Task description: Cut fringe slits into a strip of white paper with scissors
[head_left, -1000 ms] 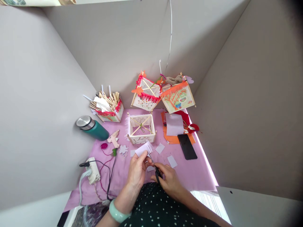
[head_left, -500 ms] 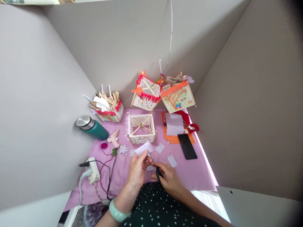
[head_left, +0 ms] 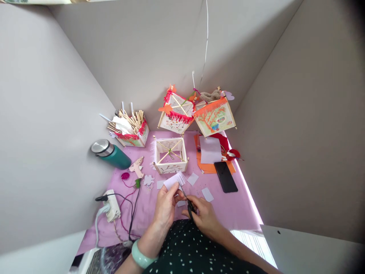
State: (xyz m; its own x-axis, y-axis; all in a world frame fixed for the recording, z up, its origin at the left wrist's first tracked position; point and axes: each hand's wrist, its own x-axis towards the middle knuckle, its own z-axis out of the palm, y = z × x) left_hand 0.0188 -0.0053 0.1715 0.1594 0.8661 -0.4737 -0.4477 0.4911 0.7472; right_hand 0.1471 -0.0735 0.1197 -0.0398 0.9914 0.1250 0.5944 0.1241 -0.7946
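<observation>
My left hand (head_left: 167,203) pinches a piece of pale lilac paper (head_left: 172,180), whose right end is cut into narrow strips. Closed around the handles of black-handled scissors (head_left: 191,208) is my right hand (head_left: 203,214). The scissor blades point up and left to the paper's lower right edge, partly hidden by my left fingers. Cut lilac paper pieces (head_left: 207,194) lie on the table around both hands. Just beyond the paper stands a square stick-framed lantern (head_left: 171,168) with a painted branch on its front and pale fringe along its left side.
A pink glue gun (head_left: 137,166), a teal bottle (head_left: 119,156) and a power strip (head_left: 113,207) with cords lie at left. Behind are a stick-filled box (head_left: 132,140) and two decorated lanterns (head_left: 215,117). A black phone (head_left: 226,177) rests at right beside coloured paper sheets (head_left: 210,149).
The lilac paper has shifted very slightly right and down in my left hand. My right hand and the scissors stay almost in the same place.
</observation>
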